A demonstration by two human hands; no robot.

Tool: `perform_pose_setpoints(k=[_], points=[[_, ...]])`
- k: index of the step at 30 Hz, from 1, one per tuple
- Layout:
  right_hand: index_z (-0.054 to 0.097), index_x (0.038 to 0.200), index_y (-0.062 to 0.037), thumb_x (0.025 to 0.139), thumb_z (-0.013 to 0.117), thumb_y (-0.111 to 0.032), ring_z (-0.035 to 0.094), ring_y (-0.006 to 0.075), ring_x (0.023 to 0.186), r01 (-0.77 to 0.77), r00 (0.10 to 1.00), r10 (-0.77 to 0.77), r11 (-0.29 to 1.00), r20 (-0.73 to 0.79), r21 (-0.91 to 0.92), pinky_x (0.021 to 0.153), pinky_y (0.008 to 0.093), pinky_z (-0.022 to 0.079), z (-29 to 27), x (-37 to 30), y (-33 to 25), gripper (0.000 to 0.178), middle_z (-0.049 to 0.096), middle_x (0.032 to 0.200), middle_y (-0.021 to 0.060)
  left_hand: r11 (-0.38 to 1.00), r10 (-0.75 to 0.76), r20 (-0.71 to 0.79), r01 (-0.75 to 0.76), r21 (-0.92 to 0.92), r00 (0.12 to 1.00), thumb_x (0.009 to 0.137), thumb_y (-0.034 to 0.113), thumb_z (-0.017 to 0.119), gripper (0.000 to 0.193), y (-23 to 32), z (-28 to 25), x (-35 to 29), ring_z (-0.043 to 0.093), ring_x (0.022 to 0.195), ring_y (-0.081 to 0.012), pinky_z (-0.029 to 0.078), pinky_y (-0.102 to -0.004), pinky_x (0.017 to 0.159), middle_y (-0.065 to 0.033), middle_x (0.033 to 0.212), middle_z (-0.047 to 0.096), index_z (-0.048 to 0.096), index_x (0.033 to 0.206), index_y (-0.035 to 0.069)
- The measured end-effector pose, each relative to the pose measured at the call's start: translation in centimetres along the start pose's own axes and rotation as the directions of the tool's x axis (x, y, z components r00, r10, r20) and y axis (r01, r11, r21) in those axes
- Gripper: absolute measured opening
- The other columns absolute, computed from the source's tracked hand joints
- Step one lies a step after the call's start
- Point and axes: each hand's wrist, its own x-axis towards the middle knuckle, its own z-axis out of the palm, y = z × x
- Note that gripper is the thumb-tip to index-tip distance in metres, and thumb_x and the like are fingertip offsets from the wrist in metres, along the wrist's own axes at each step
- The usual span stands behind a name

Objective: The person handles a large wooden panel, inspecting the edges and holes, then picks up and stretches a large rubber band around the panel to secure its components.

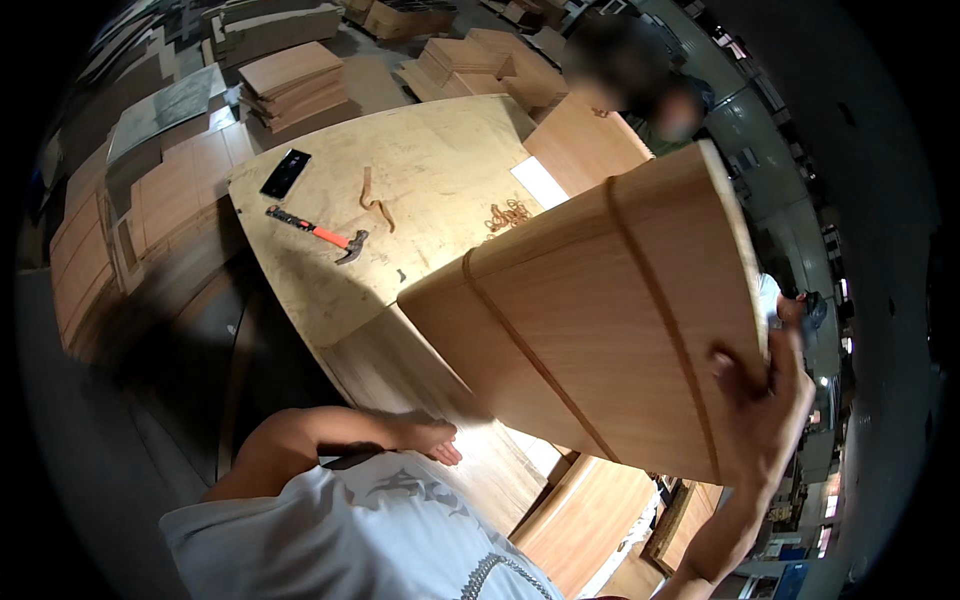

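Note:
A large wooden panel (570, 330), or a thin stack of them, stands tilted on its edge over the table, with two brown elastic bands stretched around it. My right hand (768, 410) grips its right edge, thumb on the near face and fingers over the rim. Close to my body, my left hand (432, 440) rests with fingers stretched out by a flat wooden board (400, 370), holding nothing. Whether it touches that board I cannot tell. Beyond the panel, a heap of brown rubber bands (508, 214) lies on the pale worktable (430, 140).
A claw hammer (322, 234) with an orange and black handle, a dark phone (286, 174) and a loose brown strip (375, 203) lie on the worktable. Wooden stacks (295, 82) stand behind and left. One person (640, 90) is across the table, another (790, 300) at right.

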Motion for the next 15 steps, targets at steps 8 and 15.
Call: perform_pose_setpoints(k=[8,15], points=[[0.046,0.129,0.0009,0.085,0.064,-0.032,0.051,0.0222,0.109,-0.209,0.746,0.182,0.977,-0.641,0.034,0.093,0.0343,0.039,-9.4,-12.5,6.6,0.058,0.055,0.12,0.0128,0.62,0.464,-0.149,-0.44,-0.65,0.873,0.071,0.082,0.036,0.088,11.6,8.8,0.9,0.055,0.083,-0.0268,0.048,-0.0441,0.088,-0.0089,0.09,0.054,0.052,0.106,0.002],[0.046,0.13,-0.001,0.088,0.058,-0.026,0.052,0.0264,0.108,-0.161,0.284,0.541,0.841,-0.791,0.517,0.092,0.038,0.041,-1.5,-26.5,12.9,0.05,0.053,0.122,0.0138,0.339,0.767,-0.243,-0.697,-0.632,0.594,0.078,0.075,0.041,0.086,23.9,10.8,-8.3,0.046,0.117,-0.0244,0.039,-0.0443,0.1,-0.007,0.126,0.049,0.041,0.131,0.008]])
